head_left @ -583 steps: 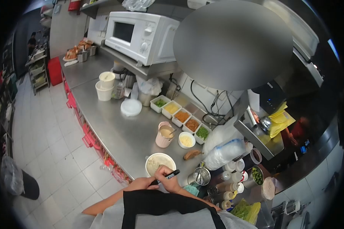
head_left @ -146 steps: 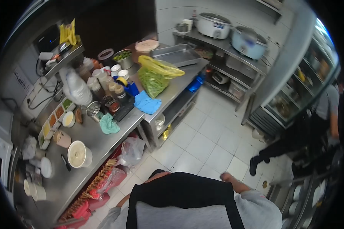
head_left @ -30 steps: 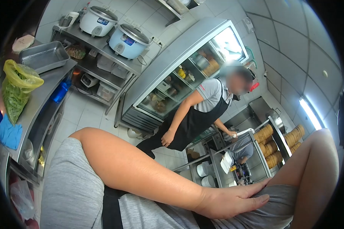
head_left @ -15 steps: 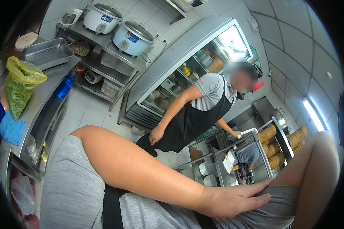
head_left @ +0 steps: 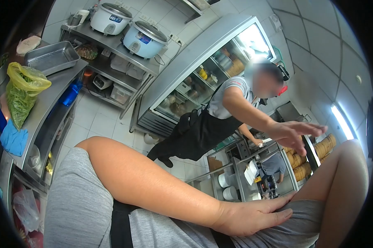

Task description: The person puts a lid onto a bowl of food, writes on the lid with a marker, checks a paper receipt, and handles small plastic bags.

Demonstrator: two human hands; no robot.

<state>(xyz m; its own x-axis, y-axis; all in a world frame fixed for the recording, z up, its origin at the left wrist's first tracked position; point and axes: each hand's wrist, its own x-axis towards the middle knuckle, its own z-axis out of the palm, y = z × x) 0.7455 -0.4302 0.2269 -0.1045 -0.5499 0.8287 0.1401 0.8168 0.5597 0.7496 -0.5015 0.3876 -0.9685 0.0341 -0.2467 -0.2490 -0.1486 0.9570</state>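
My left hand [head_left: 252, 215] lies flat across the grey sleeve [head_left: 306, 211] of my right arm, thumb apart from the fingers; it holds no object. The fingertips are partly hidden by my bent right arm [head_left: 339, 177]. My right hand is out of view. Facing me, a co-worker in a grey shirt and black apron [head_left: 207, 134] stretches one hand [head_left: 291, 132] toward the right, fingers spread, above my right forearm. Their other hand [head_left: 257, 142] is at a white cloth [head_left: 267, 145] beside a metal rack.
Two rice cookers [head_left: 145, 39] stand on a steel shelf. A glass-door fridge [head_left: 153, 103] is behind the co-worker. On the left counter are a metal tray [head_left: 52, 60], a yellow bag of greens [head_left: 23, 91] and a blue cloth [head_left: 13, 138]. Bamboo steamers [head_left: 325, 144] stack at right.
The co-worker's near arm has risen from beside the apron and now reaches out to the right, with the body leaning that way. My arms and left hand have stayed put.
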